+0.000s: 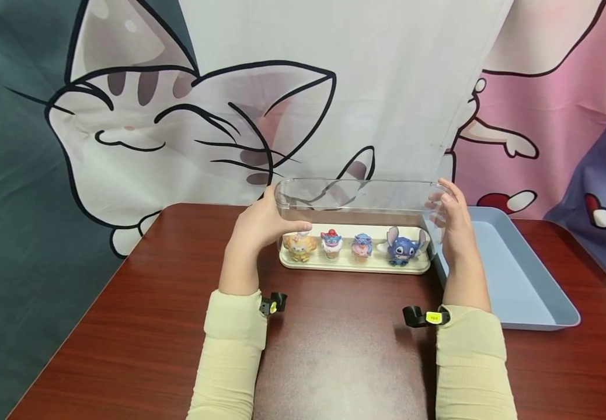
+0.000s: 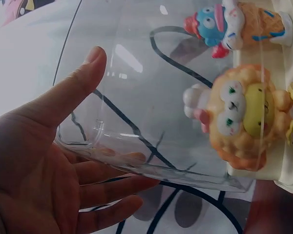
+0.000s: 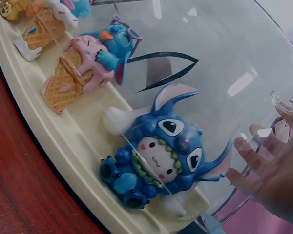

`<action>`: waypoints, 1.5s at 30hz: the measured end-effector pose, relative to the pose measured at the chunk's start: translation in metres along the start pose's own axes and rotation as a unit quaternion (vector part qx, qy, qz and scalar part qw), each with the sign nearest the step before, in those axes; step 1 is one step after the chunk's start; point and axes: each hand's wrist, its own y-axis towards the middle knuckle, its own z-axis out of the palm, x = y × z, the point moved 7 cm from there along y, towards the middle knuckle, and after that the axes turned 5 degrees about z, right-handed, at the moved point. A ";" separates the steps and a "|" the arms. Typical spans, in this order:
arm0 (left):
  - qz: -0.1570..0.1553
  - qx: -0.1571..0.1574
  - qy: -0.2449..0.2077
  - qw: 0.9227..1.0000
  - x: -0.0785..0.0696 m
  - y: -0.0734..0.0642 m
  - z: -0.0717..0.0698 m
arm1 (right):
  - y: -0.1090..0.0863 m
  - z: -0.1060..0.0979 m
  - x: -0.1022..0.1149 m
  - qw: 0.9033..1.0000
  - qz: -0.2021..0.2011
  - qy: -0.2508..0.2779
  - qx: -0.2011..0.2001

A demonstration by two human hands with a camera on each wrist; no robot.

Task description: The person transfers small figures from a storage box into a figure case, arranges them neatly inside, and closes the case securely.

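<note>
A clear plastic cover (image 1: 358,195) stands over a long cream base (image 1: 355,267), its walls around a row of small figurines. At its left end my left hand (image 1: 258,227) holds it, the thumb in front and the other fingers around the end. My right hand (image 1: 458,224) holds the opposite end, with its fingertips showing through the plastic in the right wrist view. From left to right stand a yellow-orange fluffy-maned figurine (image 2: 241,114), a red-hatted ice-cream-cone figurine (image 1: 331,244), a pink cone with a blue character (image 3: 95,61), and a blue big-eared figurine (image 3: 161,151).
A shallow light-blue tray (image 1: 523,268) lies to the right, partly behind my right forearm. The dark red-brown wooden table (image 1: 334,350) carries everything. Behind it hangs a curtain (image 1: 397,87) with cartoon prints, close to the table's back edge.
</note>
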 end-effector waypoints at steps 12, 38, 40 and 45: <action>-0.004 0.024 -0.004 1.000 0.007 0.006 0.009 | 0.002 0.000 -0.010 1.000 0.007 -0.020 -0.002; -0.013 0.035 0.006 0.999 0.014 0.009 0.020 | 0.002 0.003 -0.021 0.997 0.052 -0.035 0.049; -0.016 0.038 0.006 0.999 0.015 0.010 0.022 | 0.002 0.003 -0.022 0.996 0.058 -0.039 0.053; -0.016 0.038 0.003 0.999 0.017 0.013 0.024 | 0.004 0.004 -0.024 0.996 0.061 -0.040 0.059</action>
